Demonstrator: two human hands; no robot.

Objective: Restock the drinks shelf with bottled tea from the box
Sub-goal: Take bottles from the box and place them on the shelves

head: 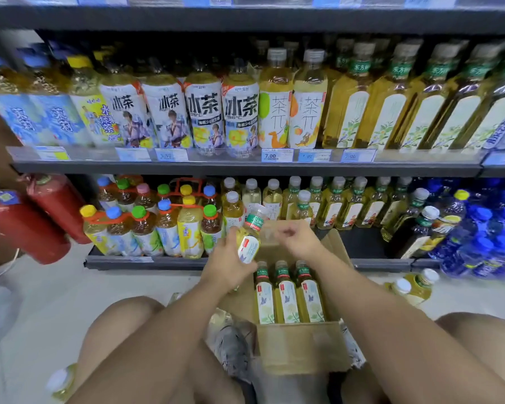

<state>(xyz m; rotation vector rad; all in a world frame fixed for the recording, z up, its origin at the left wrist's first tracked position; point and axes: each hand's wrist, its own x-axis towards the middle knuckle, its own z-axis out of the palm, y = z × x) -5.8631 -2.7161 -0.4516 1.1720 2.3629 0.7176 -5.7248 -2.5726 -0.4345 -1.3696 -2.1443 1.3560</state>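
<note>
Stocked shelf (245, 167) behind box (301, 345); left hand (231, 262) grips tea bottle (249, 237); right hand (299, 242) grip unclear.

Bare left hand (229, 265), bare right hand (299, 243), forearms (169, 325) and knees (123, 313) (thighs too) uncovered

Shop, drinks aisle: dark grey metal shelves (245, 167) packed with facing rows of labelled plastic tea bottles (239, 112); blue-and-white paper price tags (277, 155) along shelf edge.
</note>
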